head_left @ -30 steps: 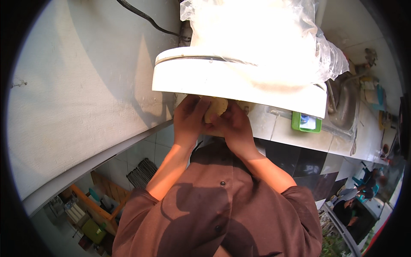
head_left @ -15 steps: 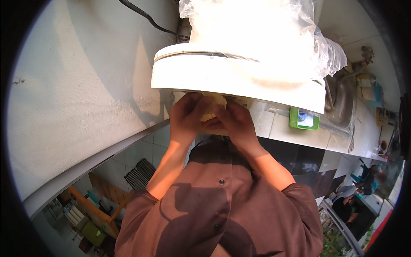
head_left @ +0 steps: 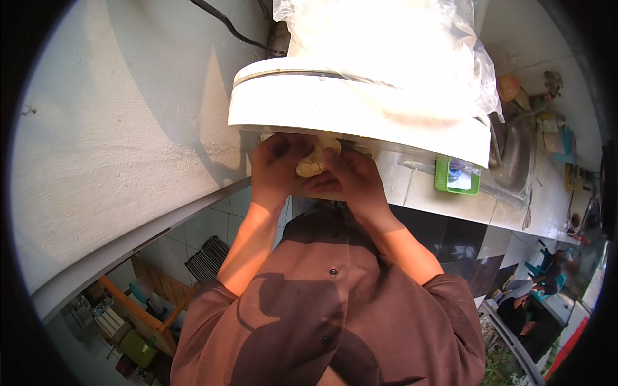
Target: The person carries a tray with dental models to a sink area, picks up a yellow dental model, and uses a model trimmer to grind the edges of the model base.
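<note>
Pale yellow and soft-looking, a rounded piece of dough [head_left: 311,165] with a ridged edge is held between my two hands. On its left side, my left hand [head_left: 275,168] is closed, with the thumb side against the dough. My right hand [head_left: 355,175] pinches it from the right, thumb on its face and fingers curled beneath. Both hands are just under the lower edge of a large white curved housing [head_left: 347,106]. That edge and the shade hide some fingertips and the far side of the dough.
Clear plastic [head_left: 481,71] drapes over the brightly lit housing. On the right, a green basket [head_left: 443,175] stands on the tiled counter [head_left: 421,196] beside a metal sink [head_left: 517,157]. A pale wall [head_left: 129,148] rises at left, with a black cable [head_left: 225,27] above. Other people are far off at lower right.
More of the dough now shows between my hands, its ridged edge turned into view. My left hand has shifted slightly left, and the view has moved a little.
</note>
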### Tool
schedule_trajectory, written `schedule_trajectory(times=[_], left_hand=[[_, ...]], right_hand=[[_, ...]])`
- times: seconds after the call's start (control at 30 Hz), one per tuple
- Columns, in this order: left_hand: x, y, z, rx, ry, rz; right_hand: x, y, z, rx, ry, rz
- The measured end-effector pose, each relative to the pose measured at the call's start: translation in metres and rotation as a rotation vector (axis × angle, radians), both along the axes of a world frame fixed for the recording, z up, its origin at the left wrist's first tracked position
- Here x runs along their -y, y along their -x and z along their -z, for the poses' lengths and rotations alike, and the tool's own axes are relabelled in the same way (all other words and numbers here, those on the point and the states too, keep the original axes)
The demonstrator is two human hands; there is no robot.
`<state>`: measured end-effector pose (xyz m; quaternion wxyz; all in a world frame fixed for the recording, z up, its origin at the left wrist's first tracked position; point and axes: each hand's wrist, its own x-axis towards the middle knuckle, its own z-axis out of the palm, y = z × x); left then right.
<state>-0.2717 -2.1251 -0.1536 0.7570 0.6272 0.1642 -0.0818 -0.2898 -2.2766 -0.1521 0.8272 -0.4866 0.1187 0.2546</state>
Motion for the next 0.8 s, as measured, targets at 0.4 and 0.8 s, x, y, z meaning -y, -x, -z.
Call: schedule_trajectory(times=[0.4,0.8], left_hand=[[-0.009,0.005,0.006,0.033,0.073,0.094],[-0.038,0.030,-0.009,0.071,-0.082,0.347]], right_hand=[[0.000,0.006,0.000,-0.097,-0.136,0.065],[0.017,0.002,-0.002,0.005,-0.002,-0.113]])
